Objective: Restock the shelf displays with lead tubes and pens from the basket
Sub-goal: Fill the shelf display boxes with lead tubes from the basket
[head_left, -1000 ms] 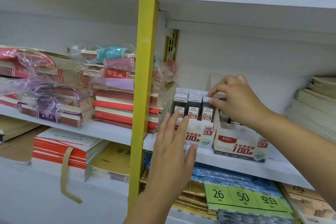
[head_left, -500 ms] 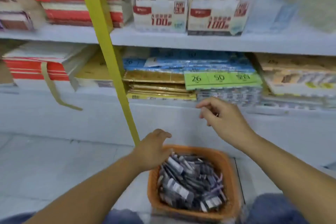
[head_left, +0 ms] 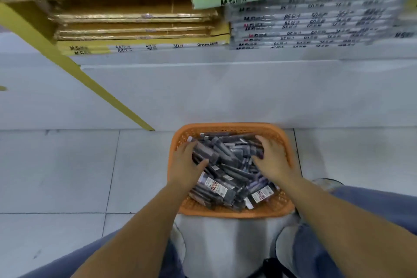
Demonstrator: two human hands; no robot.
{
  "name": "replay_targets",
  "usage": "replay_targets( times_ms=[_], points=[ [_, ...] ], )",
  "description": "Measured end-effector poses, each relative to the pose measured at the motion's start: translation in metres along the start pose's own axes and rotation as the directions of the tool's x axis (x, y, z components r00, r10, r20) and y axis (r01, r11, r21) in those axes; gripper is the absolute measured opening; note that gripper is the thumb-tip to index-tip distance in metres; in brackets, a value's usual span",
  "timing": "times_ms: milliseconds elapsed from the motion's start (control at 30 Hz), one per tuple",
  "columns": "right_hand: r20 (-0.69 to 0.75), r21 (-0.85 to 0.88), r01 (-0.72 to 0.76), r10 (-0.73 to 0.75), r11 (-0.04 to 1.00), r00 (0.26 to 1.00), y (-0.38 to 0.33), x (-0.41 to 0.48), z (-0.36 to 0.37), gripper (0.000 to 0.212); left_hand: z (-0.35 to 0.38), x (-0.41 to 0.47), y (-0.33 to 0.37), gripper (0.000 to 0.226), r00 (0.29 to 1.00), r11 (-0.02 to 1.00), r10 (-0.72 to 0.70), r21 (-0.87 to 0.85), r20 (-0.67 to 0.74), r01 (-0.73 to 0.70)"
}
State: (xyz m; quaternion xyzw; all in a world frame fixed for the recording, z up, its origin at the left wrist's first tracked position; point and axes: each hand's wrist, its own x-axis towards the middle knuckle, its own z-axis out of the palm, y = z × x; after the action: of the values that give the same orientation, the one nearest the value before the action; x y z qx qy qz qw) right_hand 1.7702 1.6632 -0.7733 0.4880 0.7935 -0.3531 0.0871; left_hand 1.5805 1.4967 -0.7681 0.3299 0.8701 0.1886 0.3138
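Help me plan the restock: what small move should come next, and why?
Probably lift the dark lead tube out of the orange plastic basket: the left hand has thumb and fingers curled round it, while whether the right hand holds anything in the pile is unclear.

Single head-worn wide-angle view, positioned above the orange basket (head_left: 230,126) and facing steeply down and slightly forward. Basket lies close, low of centre. Stacked paper packs (head_left: 316,22) fill the frame beyond it; the person's legs (head_left: 365,216) flank its near side.
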Motion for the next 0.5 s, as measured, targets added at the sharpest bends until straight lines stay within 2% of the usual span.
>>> replay_targets(
  times_ms=[100,233,300,400,500],
  points=[
    [0.094,0.001,0.016,-0.016,1.000,0.995,0.000,0.015,0.009,0.067,0.003,0.018,-0.004,0.067,0.997,0.996,0.060,0.067,0.047,-0.064],
    [0.021,-0.150,0.047,-0.044,0.988,0.999,0.003,0.025,0.015,0.061,0.007,0.030,-0.012,0.075,0.992,0.996,0.067,0.044,0.106,-0.072],
    [0.028,-0.096,0.067,-0.065,0.993,0.997,0.005,0.029,0.013,0.053,0.008,0.032,-0.013,0.077,0.984,0.995,0.049,0.077,0.169,-0.063],
    [0.086,0.059,0.008,-0.013,0.998,0.996,0.006,0.031,0.005,0.037,0.005,0.034,-0.012,0.082,0.963,0.992,0.013,0.120,0.268,-0.047],
    [0.127,0.116,-0.059,0.044,0.992,0.991,0.009,0.033,0.001,0.020,0.000,0.035,-0.013,0.085,0.960,0.992,0.029,0.114,0.278,-0.063]
  ],
)
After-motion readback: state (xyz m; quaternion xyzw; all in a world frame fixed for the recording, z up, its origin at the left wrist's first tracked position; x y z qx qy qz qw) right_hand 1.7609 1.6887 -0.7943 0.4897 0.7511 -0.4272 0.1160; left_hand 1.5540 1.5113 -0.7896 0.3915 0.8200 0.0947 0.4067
